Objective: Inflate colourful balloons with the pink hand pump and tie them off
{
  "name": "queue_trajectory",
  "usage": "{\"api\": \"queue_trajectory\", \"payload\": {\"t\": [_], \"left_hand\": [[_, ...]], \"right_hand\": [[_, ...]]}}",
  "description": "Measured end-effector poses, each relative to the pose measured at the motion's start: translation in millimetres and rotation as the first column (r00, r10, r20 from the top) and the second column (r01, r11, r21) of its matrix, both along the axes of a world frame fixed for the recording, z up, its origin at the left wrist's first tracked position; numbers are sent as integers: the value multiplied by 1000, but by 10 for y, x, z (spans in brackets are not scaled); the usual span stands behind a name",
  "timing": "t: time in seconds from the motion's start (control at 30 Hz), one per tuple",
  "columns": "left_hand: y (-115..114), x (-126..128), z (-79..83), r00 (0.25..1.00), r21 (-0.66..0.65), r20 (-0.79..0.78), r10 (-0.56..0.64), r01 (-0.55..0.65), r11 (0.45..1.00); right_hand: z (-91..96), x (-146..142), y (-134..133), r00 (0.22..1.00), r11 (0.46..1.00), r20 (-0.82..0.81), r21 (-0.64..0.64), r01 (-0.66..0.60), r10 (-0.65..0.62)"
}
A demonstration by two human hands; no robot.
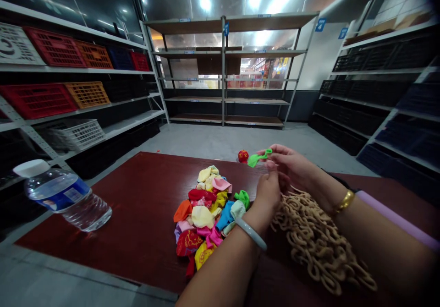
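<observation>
A limp green balloon point(253, 161) is pinched by its neck in the fingertips of my right hand point(290, 159), above the far side of the table. My left hand point(270, 189) is closed just below, its thumb up against the right fingers; what it grips, if anything, is hidden. Left of my hands lies a heap of uninflated balloons point(202, 216) in many colours, some with printed patterns. Under my right forearm spreads a pile of tan rubber bands point(319, 240), looped and tangled.
A clear water bottle point(74, 197) with a white cap stands on the left of the dark red table point(137, 233). Beyond the far edge is a red ball-like object point(243, 156). Metal shelves point(222, 75) and crates point(57, 46) line the room.
</observation>
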State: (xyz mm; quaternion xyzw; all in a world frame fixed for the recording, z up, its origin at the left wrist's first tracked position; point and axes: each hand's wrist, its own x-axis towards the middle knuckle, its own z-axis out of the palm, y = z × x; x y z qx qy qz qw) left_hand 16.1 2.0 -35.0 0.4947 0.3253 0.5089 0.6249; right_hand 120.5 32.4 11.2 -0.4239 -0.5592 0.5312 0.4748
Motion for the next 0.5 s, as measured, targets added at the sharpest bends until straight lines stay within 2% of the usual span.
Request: {"api": "queue_trajectory", "payload": {"t": [0.07,0.17,0.27,0.33,0.43,0.5], "left_hand": [[1,14,40,976,-173,212,-41,78,982],[-45,-4,145,869,-326,495,8,178,928],[-75,-29,199,811,-369,578,88,164,915],[-72,-28,190,835,-321,539,107,86,943],[-69,-1,152,853,-247,505,128,2,969],[-86,25,135,834,-280,539,118,45,959]], "right_hand": [[-43,32,-108,995,998,93,47,33,-37],[-138,76,-214,972,968,160,210,135,-170],[-228,146,-283,936,897,179,386,216,-303],[-280,206,-335,842,799,278,544,258,-462],[-361,278,-417,601,633,394,732,252,-695],[-415,300,-450,548,600,405,764,235,-732]]}}
